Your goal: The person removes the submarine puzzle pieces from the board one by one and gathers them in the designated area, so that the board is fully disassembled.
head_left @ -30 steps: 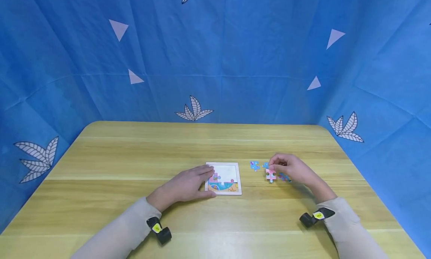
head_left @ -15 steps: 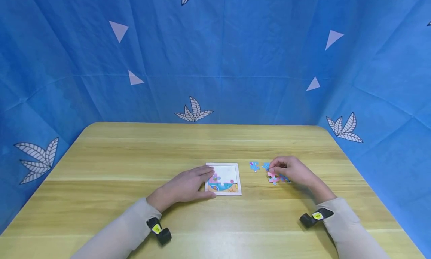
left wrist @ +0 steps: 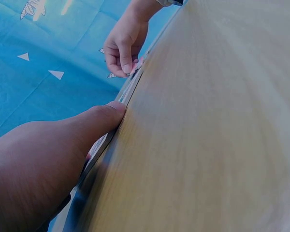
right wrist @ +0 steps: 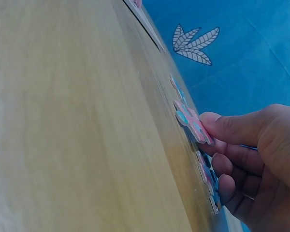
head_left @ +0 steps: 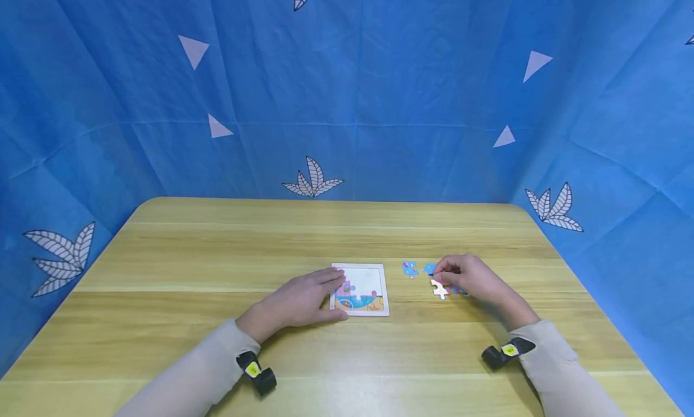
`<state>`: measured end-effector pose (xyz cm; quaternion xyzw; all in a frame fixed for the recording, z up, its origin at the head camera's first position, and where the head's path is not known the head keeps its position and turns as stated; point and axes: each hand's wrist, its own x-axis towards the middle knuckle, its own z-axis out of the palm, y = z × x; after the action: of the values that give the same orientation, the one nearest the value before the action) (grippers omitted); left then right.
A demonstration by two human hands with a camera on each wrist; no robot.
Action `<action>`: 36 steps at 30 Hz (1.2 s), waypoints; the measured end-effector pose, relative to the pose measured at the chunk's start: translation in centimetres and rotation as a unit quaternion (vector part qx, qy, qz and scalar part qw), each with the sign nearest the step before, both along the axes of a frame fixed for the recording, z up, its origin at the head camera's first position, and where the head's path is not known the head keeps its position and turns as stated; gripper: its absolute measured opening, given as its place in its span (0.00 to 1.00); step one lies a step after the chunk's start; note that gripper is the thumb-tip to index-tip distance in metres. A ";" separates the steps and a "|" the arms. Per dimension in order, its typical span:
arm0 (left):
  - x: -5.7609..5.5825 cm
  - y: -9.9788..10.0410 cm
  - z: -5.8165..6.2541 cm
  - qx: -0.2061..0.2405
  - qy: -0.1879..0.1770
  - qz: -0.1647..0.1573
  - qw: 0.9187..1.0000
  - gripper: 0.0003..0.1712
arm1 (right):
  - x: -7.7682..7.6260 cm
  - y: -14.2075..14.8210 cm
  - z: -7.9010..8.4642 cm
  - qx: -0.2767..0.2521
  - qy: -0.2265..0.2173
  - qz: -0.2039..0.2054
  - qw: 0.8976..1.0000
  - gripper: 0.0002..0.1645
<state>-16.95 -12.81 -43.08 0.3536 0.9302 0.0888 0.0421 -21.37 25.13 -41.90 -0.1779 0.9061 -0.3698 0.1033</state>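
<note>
My left hand [head_left: 300, 299] rests on the left side of a white-framed jigsaw board [head_left: 387, 291], fingers extended over its edge and thumb at the near corner. Fitted pieces with a teal, pink and sandy picture [head_left: 360, 302] fill the lower and left part of the board; the upper right is bare white. To the right of the board, my right hand [head_left: 470, 275] pinches a pink jigsaw piece [head_left: 440, 289] between thumb and fingers. In the right wrist view this piece [right wrist: 193, 124] is tilted close over the table, with its other fingers curled below.
Two blue jigsaw pieces [head_left: 409, 269] lie between the board and the right hand, one partly hidden by the fingers. More pieces [head_left: 459, 291] lie under the right hand. The wooden table [head_left: 347, 357] ends at a blue curtain [head_left: 347, 91] behind.
The pink piece has shifted slightly right and towards me, and its face now shines pale. My right hand has lowered a little with it. The left hand stays on the board.
</note>
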 end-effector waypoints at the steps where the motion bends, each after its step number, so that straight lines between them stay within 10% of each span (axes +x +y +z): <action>1: 0.0 0.0 0.0 0.001 0.000 0.000 1.000 0.49 | 0.0 0.0 0.0 -0.001 -0.003 0.000 1.000 0.04; 36: -0.1 0.0 -0.1 0.012 -0.005 0.002 1.000 0.49 | 0.3 -1.3 0.5 0.018 0.066 0.008 0.998 0.03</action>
<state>-17.03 -12.81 -43.23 0.3513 0.9297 0.1017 0.0427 -21.05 23.88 -41.38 -0.2077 0.9161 -0.3394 0.0492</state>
